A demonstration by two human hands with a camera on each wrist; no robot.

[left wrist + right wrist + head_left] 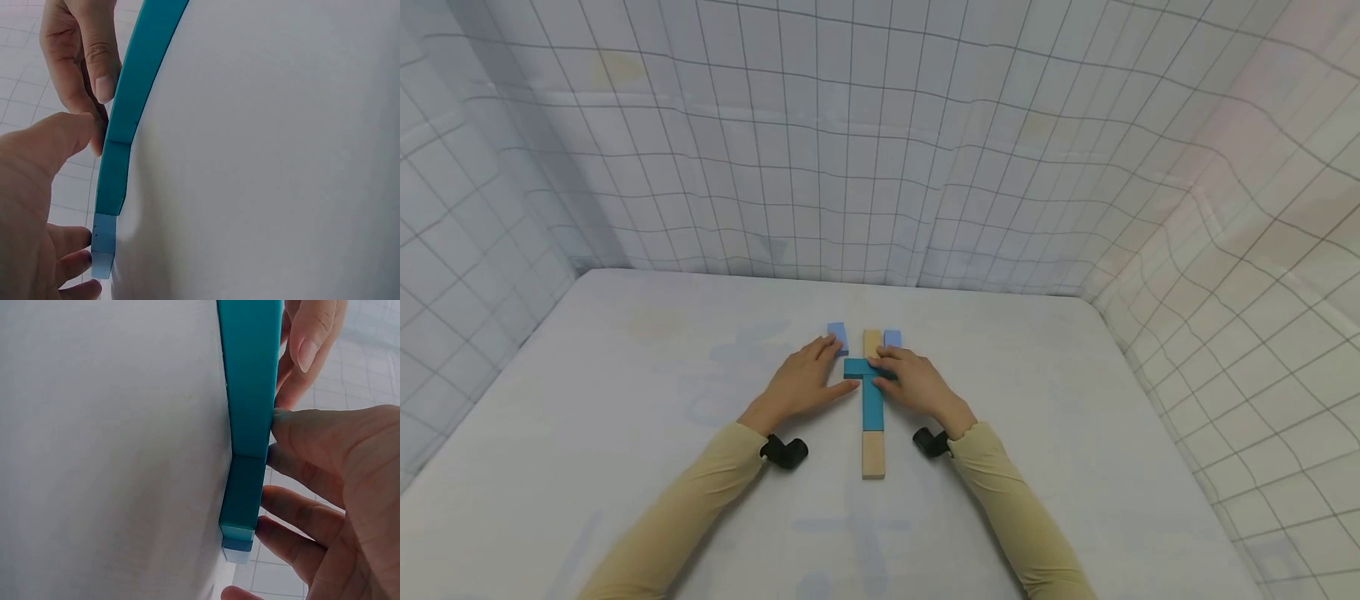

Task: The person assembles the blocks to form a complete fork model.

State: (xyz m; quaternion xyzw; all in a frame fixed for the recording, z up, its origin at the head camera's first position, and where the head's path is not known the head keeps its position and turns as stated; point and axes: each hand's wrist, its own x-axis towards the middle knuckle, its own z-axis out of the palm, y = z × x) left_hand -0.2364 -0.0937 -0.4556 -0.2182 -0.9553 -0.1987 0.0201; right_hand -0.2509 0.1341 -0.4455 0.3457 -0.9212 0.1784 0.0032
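Several flat blocks lie on the white table. A teal block (854,367) lies crosswise, and a teal block (872,408) runs lengthwise from it toward the person. Plain wooden blocks (873,458) continue that line at its near end and beyond the crosswise block. My left hand (801,379) rests with its fingers at the left light blue block (836,330), its thumb extended toward the teal blocks. The fingers and thumb of my right hand (921,383) rest on the teal blocks, covering the crosswise block's right end. Behind those fingers is another light blue block (892,337), partly hidden.
The white tabletop (1037,500) spreads around the blocks on all sides. A white grid-patterned curtain (850,167) hangs behind the table and along both sides. Each wrist wears a small black camera (786,452).
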